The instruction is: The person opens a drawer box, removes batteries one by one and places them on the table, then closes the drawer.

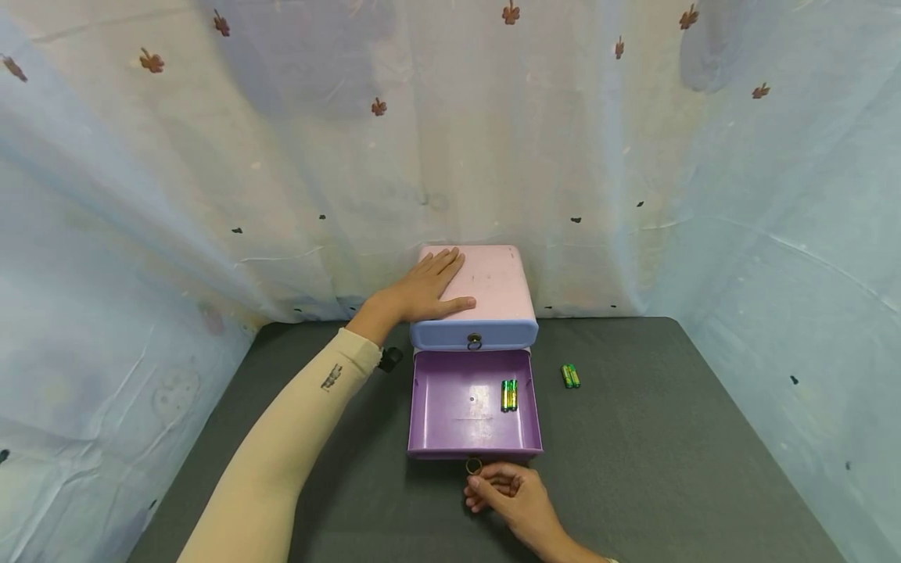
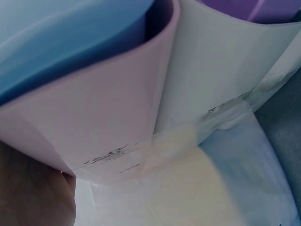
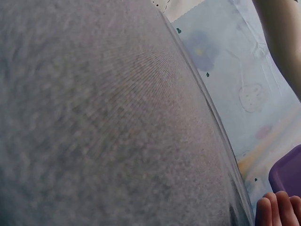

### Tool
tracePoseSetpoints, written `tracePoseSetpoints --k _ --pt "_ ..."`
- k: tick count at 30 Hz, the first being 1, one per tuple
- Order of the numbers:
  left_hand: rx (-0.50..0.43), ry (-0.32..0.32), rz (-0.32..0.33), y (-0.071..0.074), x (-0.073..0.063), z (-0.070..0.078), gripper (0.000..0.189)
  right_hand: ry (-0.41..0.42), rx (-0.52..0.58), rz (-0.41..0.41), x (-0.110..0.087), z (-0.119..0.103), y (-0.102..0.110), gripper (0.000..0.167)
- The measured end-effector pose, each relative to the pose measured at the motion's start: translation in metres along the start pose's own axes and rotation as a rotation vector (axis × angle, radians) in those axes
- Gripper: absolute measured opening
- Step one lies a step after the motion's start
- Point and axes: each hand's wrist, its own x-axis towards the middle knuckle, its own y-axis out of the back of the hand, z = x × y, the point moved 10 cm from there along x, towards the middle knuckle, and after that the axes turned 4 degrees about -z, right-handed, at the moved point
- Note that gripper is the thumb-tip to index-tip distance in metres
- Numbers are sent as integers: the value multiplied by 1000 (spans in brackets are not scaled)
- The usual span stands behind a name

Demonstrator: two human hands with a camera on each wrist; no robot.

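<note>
A small two-drawer cabinet with a pink top (image 1: 493, 281) stands at the back of the table. My left hand (image 1: 425, 289) rests flat on that top, fingers spread; part of it shows at the lower left of the left wrist view (image 2: 35, 188). The blue upper drawer (image 1: 439, 335) is closed. Below it the purple drawer (image 1: 443, 407) is pulled out, with two green batteries (image 1: 509, 396) lying side by side at its right. My right hand (image 1: 517, 500) pinches the metal ring pull (image 1: 474, 467) on the purple drawer's front, thumb and forefinger at the ring.
Two more green batteries (image 1: 571, 376) lie on the dark grey table (image 1: 669, 453), to the right of the drawer. A patterned curtain (image 1: 450, 156) hangs close behind the cabinet and along both sides. The left sleeve (image 1: 281, 446) spans the table's left part.
</note>
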Motion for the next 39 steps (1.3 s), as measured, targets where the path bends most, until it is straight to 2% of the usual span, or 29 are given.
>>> tracePoseSetpoints --k 8,12,17,32,39 --pt "7 -1 -3 0 0 0 101 8 21 -66 -3 -6 -8 20" --pt "10 0 -3 0 0 0 101 -16 37 -94 -4 -4 -12 21" --pt "7 6 -10 -1 0 0 102 -26 7 -104 -6 -5 -14 21" --pt "8 6 -8 -1 -2 1 101 88 -61 -120 -3 -37 -19 17" --pt "2 4 -12 -1 -1 1 100 168 -181 -123 0 -54 -20 13"
